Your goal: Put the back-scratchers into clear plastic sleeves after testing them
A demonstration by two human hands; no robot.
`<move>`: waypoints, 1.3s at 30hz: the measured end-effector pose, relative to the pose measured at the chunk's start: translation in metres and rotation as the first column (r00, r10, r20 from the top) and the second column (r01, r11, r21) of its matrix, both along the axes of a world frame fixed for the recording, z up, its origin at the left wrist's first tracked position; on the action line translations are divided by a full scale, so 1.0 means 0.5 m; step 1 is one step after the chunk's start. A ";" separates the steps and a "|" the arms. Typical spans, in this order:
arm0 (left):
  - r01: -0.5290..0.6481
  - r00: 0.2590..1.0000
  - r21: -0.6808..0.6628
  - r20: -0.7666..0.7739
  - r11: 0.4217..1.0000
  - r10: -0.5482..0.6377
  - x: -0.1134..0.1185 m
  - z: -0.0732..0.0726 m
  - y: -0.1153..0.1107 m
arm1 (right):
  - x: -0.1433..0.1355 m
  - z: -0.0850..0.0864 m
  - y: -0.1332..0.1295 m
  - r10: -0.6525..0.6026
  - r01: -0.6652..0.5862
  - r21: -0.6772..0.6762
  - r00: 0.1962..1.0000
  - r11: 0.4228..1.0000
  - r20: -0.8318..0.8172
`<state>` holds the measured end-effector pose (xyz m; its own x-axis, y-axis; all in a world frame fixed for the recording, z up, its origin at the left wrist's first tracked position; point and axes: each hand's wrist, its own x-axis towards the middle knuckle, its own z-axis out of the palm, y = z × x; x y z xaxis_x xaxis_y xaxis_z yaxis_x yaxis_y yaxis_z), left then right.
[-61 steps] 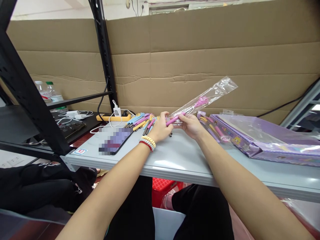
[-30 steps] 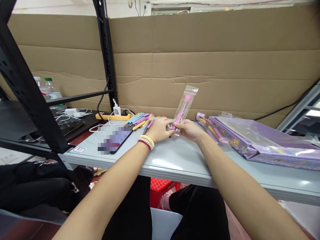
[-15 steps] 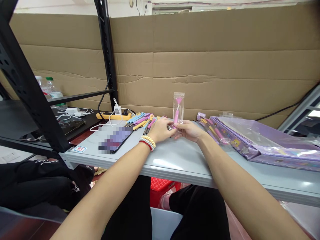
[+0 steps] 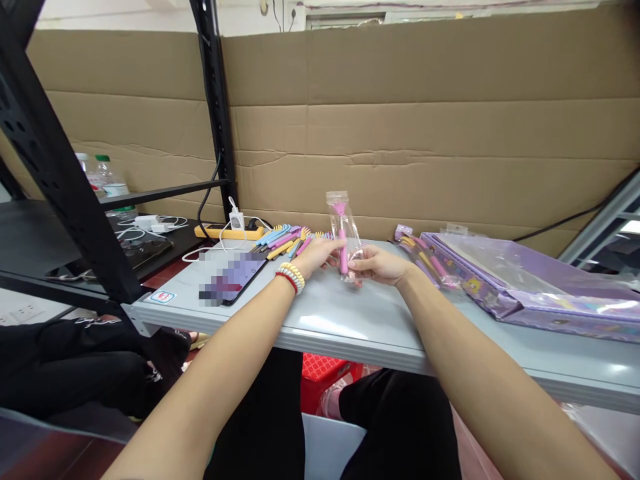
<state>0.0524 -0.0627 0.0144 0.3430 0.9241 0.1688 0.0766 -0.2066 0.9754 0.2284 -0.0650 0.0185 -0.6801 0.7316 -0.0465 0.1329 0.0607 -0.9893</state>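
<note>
A pink pen [image 4: 343, 243] stands upright inside a clear plastic bag [image 4: 351, 230] above the grey table. My left hand [image 4: 319, 257] pinches the bag and pen from the left side. From the right, my right hand [image 4: 379, 264] is closed on the lower part of the bag. Left of my left hand lies a pile of colourful pens [image 4: 283, 241] with coiled tops, partly hidden behind that hand. Several more pens [image 4: 425, 259] in clear wrapping rest on the table to the right.
A phone [image 4: 235, 280] lies on the grey table [image 4: 350, 327] at the left, before a yellow power strip [image 4: 227, 232]. An open purple box [image 4: 530, 287] occupies the right side. Black shelf posts [image 4: 217, 113] rise at the left. Cardboard [image 4: 425, 127] stands behind.
The bag with the pink pen has shifted a little left and down, and the bag now flares to the right. My left hand has moved slightly, showing more of the pen.
</note>
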 end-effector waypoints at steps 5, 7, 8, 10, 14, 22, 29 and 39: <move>-0.020 0.975 0.019 0.221 1.000 0.015 -0.004 -0.005 0.010 | -0.002 0.004 -0.003 -0.074 0.074 0.008 0.996 0.997 0.050; -0.099 0.937 -0.015 0.335 0.995 0.098 -0.006 -0.002 0.012 | -0.003 0.004 -0.002 -0.183 0.183 0.052 0.983 0.982 -0.005; -0.140 0.914 -0.044 0.377 0.989 0.146 -0.007 0.000 0.012 | -0.003 0.005 -0.002 -0.230 0.233 0.067 0.972 0.970 -0.037; -0.212 0.873 -0.105 0.426 0.972 0.236 -0.009 0.004 0.013 | -0.003 0.008 -0.004 -0.291 0.301 0.091 0.951 0.949 -0.105; -0.305 0.823 -0.201 0.436 0.931 0.364 -0.013 0.009 0.015 | -0.002 0.015 -0.014 -0.207 0.239 0.132 0.954 0.962 -0.217; -0.288 0.862 -0.233 0.360 0.929 0.357 -0.014 0.006 0.018 | -0.009 0.009 -0.007 -0.294 0.296 0.340 0.954 0.893 -0.061; -0.262 0.858 -0.275 0.372 0.925 0.354 -0.016 0.006 0.020 | -0.008 0.007 -0.001 -0.293 0.277 0.368 0.956 0.888 -0.012; -0.338 0.927 -0.036 0.157 0.940 0.339 -0.004 -0.004 0.016 | -0.009 0.000 0.010 -0.419 0.391 0.602 0.902 0.696 -0.102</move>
<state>0.0504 -0.0550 0.0125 -0.0215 0.9820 0.1876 -0.0153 -0.1879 0.9821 0.2238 -0.0601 0.0186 -0.3191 0.8211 0.4733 0.3231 0.5638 -0.7601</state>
